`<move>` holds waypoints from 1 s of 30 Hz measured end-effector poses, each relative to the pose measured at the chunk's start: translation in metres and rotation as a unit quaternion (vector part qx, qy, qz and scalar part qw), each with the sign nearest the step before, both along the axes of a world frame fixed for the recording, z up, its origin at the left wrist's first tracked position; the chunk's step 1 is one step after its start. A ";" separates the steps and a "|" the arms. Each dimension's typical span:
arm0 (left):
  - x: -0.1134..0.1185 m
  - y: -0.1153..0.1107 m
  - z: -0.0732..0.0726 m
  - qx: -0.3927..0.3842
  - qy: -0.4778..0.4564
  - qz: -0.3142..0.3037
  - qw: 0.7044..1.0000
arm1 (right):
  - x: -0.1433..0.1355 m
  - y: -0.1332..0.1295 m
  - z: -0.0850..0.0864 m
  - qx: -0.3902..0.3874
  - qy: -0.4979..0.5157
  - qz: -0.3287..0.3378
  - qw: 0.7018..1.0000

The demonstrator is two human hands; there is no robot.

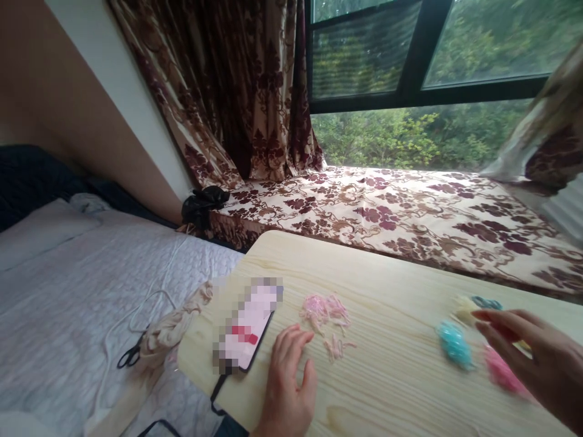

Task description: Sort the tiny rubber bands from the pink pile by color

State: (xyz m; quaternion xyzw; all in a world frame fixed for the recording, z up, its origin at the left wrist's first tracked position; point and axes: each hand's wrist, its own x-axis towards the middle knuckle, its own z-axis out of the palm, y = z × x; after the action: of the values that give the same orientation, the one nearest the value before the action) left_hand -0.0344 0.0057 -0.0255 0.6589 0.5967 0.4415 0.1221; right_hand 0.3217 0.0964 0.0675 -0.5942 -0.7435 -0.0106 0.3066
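My left hand (291, 376) rests on the light wooden table (364, 273) with its fingers apart and nothing in it. Just beyond its fingertips lie a loose pile of thin pink bands (324, 311) and a smaller scatter of pale pink bands (337, 347). Over on the right, my right hand (523, 340) hovers with thumb and fingers drawn close together; whatever is between them cannot be made out. Near it are a turquoise bundle (455, 345), a bright pink bundle (505, 373), a cream bundle (463, 308) and a dark grey-blue one (487, 302).
A phone (248, 331) with a black strap (218, 394) lies left of my left hand, near the table's left edge. Beside the table is a bed (113, 261) with white cables, scissors (130, 357) and beige cloth (168, 331). Behind runs a flowered window seat (387, 206).
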 end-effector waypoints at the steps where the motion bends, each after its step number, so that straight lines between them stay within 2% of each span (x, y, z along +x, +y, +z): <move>1: 0.001 0.000 0.002 -0.005 -0.004 -0.002 1.000 | -0.014 -0.010 -0.004 -0.012 -0.018 0.036 0.999; 6: 0.002 -0.001 0.009 -0.020 -0.027 -0.008 0.999 | -0.095 -0.053 -0.029 -0.061 -0.016 0.145 0.987; 8: 0.002 -0.002 0.013 -0.022 -0.036 -0.012 0.999 | -0.120 -0.059 -0.040 -0.086 -0.006 0.172 0.981; 11: 0.002 -0.002 0.018 -0.019 -0.043 -0.022 0.999 | -0.142 -0.061 -0.053 -0.114 -0.017 0.193 0.974; 14: 0.002 -0.002 0.020 -0.015 -0.042 -0.030 0.999 | -0.151 -0.059 -0.061 -0.121 -0.052 0.200 0.971; 20: 0.003 0.000 0.021 -0.009 -0.041 -0.029 0.999 | -0.163 -0.059 -0.068 -0.084 -0.110 0.208 0.968; 26: 0.003 0.000 0.022 -0.013 -0.037 -0.029 0.999 | -0.161 -0.066 -0.063 -0.070 -0.145 0.227 0.960; 30: 0.003 0.000 0.024 -0.013 -0.037 -0.031 0.999 | -0.152 -0.065 -0.057 -0.060 -0.135 0.210 0.966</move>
State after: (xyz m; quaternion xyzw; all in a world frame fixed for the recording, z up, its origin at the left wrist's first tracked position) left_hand -0.0316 0.0058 -0.0014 0.6587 0.5768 0.4538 0.1657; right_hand 0.1697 0.0319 0.0106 -0.4355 -0.8853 0.0182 0.1621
